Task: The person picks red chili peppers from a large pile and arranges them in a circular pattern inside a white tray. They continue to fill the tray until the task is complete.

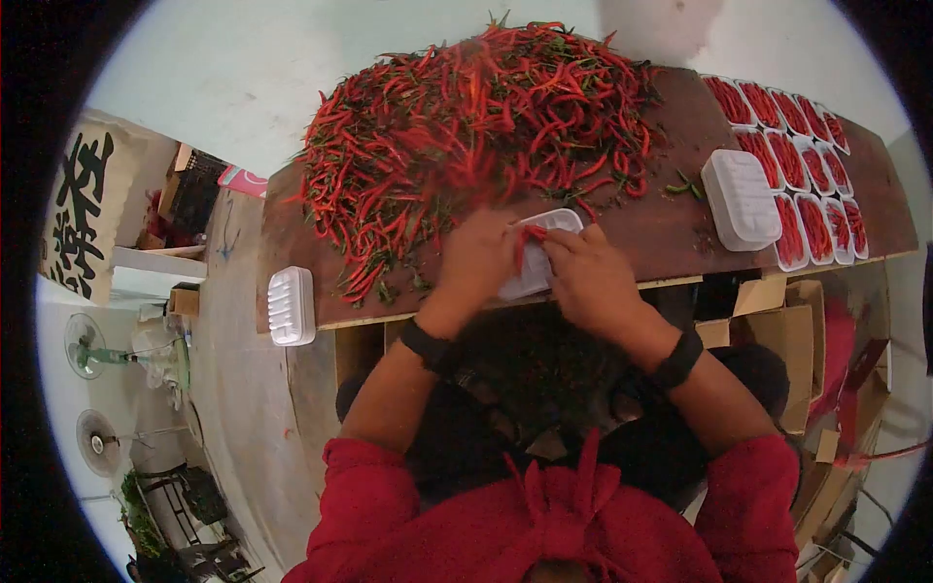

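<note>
A white plastic tray (528,282) lies at the table's front edge, directly before me. Over it, red chili peppers (526,237) show between my two hands. My left hand (481,255) is closed at the tray's left side, its fingertips on the peppers; some of its fingers are blurred. From the right, my right hand (590,277) reaches over the tray, fingers pinched together on the peppers' other side. How many peppers are held cannot be made out. A large heap of red chili peppers (486,117) with green stems spreads just beyond both hands.
Several filled trays of chili peppers (789,160) stand in rows at the right of the brown table (680,238). A stack of white trays (741,199) sits beside them, and another stack (292,306) at the left corner. Cardboard boxes (787,340) are below right.
</note>
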A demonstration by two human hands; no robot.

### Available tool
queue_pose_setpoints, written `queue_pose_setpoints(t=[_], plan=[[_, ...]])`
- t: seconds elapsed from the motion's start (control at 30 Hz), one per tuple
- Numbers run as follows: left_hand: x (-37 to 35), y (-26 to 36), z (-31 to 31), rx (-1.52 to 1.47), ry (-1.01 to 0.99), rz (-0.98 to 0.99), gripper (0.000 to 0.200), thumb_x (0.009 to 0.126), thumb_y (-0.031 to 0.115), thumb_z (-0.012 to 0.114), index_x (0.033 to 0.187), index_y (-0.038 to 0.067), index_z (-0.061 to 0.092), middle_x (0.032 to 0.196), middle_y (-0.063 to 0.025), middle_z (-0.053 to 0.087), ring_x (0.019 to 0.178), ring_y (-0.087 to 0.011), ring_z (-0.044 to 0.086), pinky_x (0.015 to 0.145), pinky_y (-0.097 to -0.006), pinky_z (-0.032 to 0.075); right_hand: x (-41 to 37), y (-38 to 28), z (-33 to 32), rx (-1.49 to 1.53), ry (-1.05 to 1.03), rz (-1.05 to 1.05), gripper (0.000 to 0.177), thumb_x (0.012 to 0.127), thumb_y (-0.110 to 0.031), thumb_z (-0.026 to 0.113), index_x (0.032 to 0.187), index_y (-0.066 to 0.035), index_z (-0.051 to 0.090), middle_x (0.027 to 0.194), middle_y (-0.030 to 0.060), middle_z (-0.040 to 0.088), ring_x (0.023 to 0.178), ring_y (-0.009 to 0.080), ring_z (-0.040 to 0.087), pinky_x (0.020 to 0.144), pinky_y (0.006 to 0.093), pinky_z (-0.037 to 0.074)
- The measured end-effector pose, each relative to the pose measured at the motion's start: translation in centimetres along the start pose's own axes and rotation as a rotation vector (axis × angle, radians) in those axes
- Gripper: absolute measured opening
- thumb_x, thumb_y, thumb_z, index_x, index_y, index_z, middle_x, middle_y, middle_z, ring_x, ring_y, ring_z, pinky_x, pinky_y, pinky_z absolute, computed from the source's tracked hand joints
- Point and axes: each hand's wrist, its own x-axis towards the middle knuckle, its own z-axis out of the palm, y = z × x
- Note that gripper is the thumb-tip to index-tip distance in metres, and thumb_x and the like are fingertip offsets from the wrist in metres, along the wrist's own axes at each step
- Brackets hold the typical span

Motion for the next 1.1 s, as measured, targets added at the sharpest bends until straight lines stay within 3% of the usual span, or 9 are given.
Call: queue_pose_setpoints(t=[0.13,0.23,0.3,0.43,0.5,0.63,0.93,1.0,1.1], plan=[[0.4,-3.3,-2.3,0.118,0.09,-0.024,0.027,0.077,0.016,0.062,0.101,0.004,0.058,0.093,-0.015,0.059,0.085,-0.0332,0.058,0.075,-0.041,0.048,0.1,-0.1,-1.8,0.005,-0.068,0.092,0.037,0.07,-0.013,0.065,0.105,-0.004,0.058,0.114,0.0076,0.056,0.098,0.0297,0.051,0.08,0.038,0.047],[0.1,-5.4,-3.2,0.272,0.075,-0.159,0.029,0.077,0.017,0.062,0.102,0.004,0.058,0.096,-0.0159,0.059,0.088,-0.034,0.058,0.075,-0.0424,0.047,-0.2,0.7,-1.3,-0.028,0.055,0.036,0.035,0.071,-0.016,0.065,0.104,-0.005,0.058,0.115,0.0075,0.055,0.1,0.0299,0.051,0.081,0.0389,0.047],[0.0,-6.3,-3.0,0.356,0.018,-0.273,0.032,0.076,0.019,0.062,0.104,0.005,0.057,0.098,-0.0166,0.058,0.089,-0.0352,0.058,0.076,-0.0437,0.047,-0.3,0.9,-1.2,-0.029,0.156,-0.029,0.034,0.071,-0.016,0.066,0.103,-0.005,0.058,0.115,0.0076,0.055,0.1,0.0305,0.05,0.081,0.0398,0.046],[-0.3,-6.6,-2.6,0.392,-0.108,-0.366,0.031,0.075,0.019,0.063,0.103,0.005,0.056,0.099,-0.0169,0.058,0.09,-0.0359,0.057,0.075,-0.0447,0.047,-0.4,0.6,-1.3,-0.031,0.144,-0.025,0.034,0.071,-0.017,0.066,0.103,-0.005,0.058,0.116,0.0081,0.055,0.101,0.031,0.05,0.081,0.0403,0.046],[-0.5,-7.0,-2.2,0.436,-0.012,-0.284,0.017,0.075,0.019,0.06,0.086,0.006,0.056,0.088,-0.0146,0.057,0.079,-0.0351,0.059,0.065,-0.046,0.049,-0.4,0.3,-1.5,-0.056,0.136,-0.011,0.034,0.071,-0.016,0.066,0.102,-0.005,0.059,0.115,0.0084,0.055,0.1,0.031,0.051,0.081,0.0404,0.046],[-1.1,-6.0,-4.1,0.4,-0.078,-0.342,0.028,0.075,0.021,0.064,0.098,0.007,0.057,0.094,-0.0157,0.058,0.088,-0.036,0.057,0.074,-0.0456,0.047,-0.5,-0.2,-1.6,-0.053,0.128,-0.04,0.033,0.071,-0.015,0.065,0.102,-0.005,0.059,0.113,0.0085,0.056,0.098,0.0309,0.052,0.081,0.0407,0.046],[-4.7,-6.4,-8.8,0.29,0.105,-0.44,0.026,0.075,0.026,0.067,0.089,0.005,0.061,0.085,-0.0168,0.061,0.082,-0.035,0.059,0.07,-0.0436,0.046,-1.3,-3.5,-1.0,0.135,0.095,-0.198,0.026,0.073,-0.016,0.065,0.096,-0.005,0.061,0.105,0.0103,0.059,0.096,0.0314,0.055,0.078,0.0401,0.047],[-5.8,-7.2,-9.1,0.222,0.147,-0.488,0.024,0.076,0.025,0.066,0.087,0.004,0.062,0.083,-0.0171,0.063,0.079,-0.0354,0.061,0.069,-0.0435,0.046,-1.4,-4.8,-1.2,0.14,-0.1,-0.132,0.026,0.074,-0.016,0.065,0.096,-0.004,0.06,0.101,0.0114,0.06,0.095,0.0314,0.056,0.078,0.0405,0.047],[-7.5,-9.3,-8.5,0.104,0.269,-0.397,0.02,0.075,0.022,0.063,0.084,0.004,0.062,0.076,-0.0137,0.064,0.071,-0.0288,0.061,0.061,-0.0398,0.046,-1.2,-5.8,-0.4,0.191,-0.139,-0.146,0.025,0.074,-0.016,0.065,0.095,-0.004,0.06,0.098,0.0126,0.061,0.092,0.0324,0.057,0.077,0.0403,0.047]])
